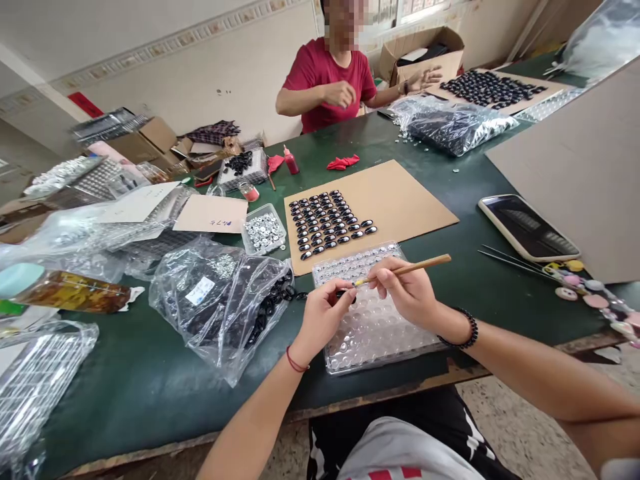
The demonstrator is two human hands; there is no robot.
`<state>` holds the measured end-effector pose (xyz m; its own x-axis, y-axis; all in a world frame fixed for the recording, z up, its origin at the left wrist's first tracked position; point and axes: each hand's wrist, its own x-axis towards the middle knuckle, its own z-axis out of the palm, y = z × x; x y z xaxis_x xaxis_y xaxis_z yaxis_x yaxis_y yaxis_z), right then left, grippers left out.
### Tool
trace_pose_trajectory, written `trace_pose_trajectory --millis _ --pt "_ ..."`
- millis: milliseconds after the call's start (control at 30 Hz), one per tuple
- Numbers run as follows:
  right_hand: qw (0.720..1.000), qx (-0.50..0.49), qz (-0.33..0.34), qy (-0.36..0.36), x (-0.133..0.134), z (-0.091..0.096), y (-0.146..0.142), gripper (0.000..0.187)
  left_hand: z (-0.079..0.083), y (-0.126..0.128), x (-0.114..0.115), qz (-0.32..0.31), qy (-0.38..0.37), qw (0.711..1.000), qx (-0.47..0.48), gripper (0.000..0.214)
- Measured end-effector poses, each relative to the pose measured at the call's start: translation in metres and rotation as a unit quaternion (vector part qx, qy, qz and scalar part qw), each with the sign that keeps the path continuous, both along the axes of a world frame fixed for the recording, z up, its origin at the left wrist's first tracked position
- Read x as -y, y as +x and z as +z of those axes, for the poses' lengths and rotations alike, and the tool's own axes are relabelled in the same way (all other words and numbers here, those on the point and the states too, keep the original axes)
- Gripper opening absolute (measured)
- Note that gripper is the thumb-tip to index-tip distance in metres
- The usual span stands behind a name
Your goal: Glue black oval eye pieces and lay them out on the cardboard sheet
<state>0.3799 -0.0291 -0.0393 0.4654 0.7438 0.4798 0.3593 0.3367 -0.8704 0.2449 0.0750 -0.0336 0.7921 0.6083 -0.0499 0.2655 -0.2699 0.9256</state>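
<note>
My left hand (327, 310) pinches a small black oval piece (345, 294), mostly hidden by the fingers. In my right hand (407, 293) is a thin wooden-handled brush (423, 265), its tip touching or very close to the black piece. Both hands are above a clear plastic tray (387, 337) with round dimples. Beyond it, a brown cardboard sheet (410, 200) carries rows of black oval pieces (325, 223) with shiny light spots. To the left, an open plastic bag (200, 320) spills more black pieces (270, 303) onto the green table.
A container of small silvery bits (264, 230) stands left of the cardboard. A phone (530, 227) and tweezers (517, 261) lie at right. Across the table (150, 400) sits a person in a red shirt (330, 80). A bottle of amber liquid (70, 288) lies far left.
</note>
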Motion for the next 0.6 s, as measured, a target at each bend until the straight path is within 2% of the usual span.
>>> trace_pose_trajectory --millis 133,267,600 --pt "0.991 0.136 0.012 -0.016 0.0008 -0.0021 0.0004 0.018 -0.0039 -0.0012 -0.0053 0.025 0.083 0.996 -0.015 0.024" --pt "0.972 0.227 0.039 -0.054 0.0022 0.0006 -0.0012 0.015 -0.0035 -0.0021 -0.0080 0.026 0.098 0.994 -0.029 0.028" --pt "0.956 0.288 0.027 -0.051 0.0005 -0.0003 -0.0022 0.015 -0.0009 -0.0026 -0.0037 0.004 0.097 0.995 -0.033 0.025"
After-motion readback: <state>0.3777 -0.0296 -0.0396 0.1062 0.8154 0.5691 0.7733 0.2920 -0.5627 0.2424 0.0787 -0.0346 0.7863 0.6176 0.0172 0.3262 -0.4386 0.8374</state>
